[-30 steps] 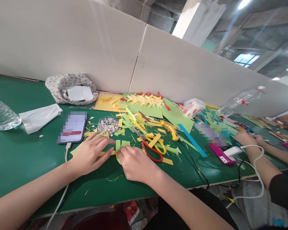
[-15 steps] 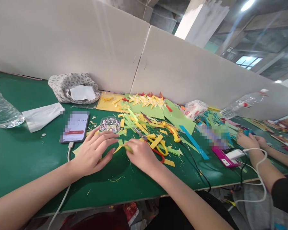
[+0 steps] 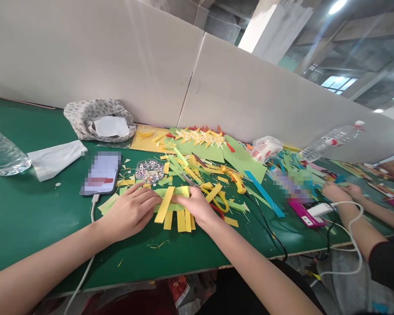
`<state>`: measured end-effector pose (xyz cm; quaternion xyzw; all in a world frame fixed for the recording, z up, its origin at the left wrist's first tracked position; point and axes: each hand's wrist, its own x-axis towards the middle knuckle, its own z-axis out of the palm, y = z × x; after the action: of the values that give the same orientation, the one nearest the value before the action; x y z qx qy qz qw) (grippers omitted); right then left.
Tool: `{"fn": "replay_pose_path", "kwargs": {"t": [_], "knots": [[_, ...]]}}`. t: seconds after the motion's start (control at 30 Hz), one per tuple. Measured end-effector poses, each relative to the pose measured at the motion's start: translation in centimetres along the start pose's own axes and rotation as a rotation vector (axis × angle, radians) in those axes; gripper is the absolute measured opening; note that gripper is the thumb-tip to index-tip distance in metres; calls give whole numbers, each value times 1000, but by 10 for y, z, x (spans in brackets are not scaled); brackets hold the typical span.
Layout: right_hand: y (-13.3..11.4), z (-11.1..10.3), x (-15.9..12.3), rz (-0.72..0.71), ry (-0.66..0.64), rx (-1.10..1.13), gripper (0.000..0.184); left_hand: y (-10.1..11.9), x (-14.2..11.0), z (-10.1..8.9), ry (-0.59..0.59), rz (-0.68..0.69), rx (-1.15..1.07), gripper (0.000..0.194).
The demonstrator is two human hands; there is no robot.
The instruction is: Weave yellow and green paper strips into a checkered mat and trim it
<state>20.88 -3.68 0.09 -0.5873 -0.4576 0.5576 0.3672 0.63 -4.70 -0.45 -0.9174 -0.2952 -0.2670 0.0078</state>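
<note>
Between my hands is a piece of woven paper strips (image 3: 166,204), with green strips running crosswise and several yellow strips hanging down toward me. My right hand (image 3: 199,205) pinches its right end, the thumb lying across the front. At the left end, my left hand (image 3: 131,213) has its fingers curled onto the green strip; the fingertips are partly hidden. Scissors (image 3: 227,205) with red and yellow handles lie just right of my right hand, among paper scraps. Behind the weave sits a clear flower-shaped case (image 3: 150,170) of small beads or eyes.
A yellow glue gun (image 3: 237,181) with a black cord lies to the right. At left are a plugged-in phone (image 3: 101,173), a white tissue (image 3: 57,159) and a water bottle (image 3: 5,151). A finished paper piece (image 3: 202,138) lies behind. Another person's hands (image 3: 336,192) work at far right.
The woven yellow and green paper now shows between my hands, its yellow strips hanging down. My right hand has turned, thumb over the paper; the left hand's fingers have curled in.
</note>
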Motion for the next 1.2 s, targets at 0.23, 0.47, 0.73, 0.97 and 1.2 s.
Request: {"fn": "replay_pose_path", "kwargs": {"t": [0.23,0.47,0.73,0.97,1.2], "knots": [[5,9,0,-138,-34,-357,18,-4,-1,7,-102,26,-18,26],[-14,-8,-4,-228,5,-627,35,-5,-1,10,-195,-37,-18,26],[-14,-32,-1,-327,36,-680,15,-6,-2,10,-143,-32,-34,29],[-4,-18,0,-507,-42,-694,4,-6,-2,10,-126,-39,-19,27],[-1,-13,-11,-744,-227,-790,6,-6,-1,10,-143,-58,3,25]]}}
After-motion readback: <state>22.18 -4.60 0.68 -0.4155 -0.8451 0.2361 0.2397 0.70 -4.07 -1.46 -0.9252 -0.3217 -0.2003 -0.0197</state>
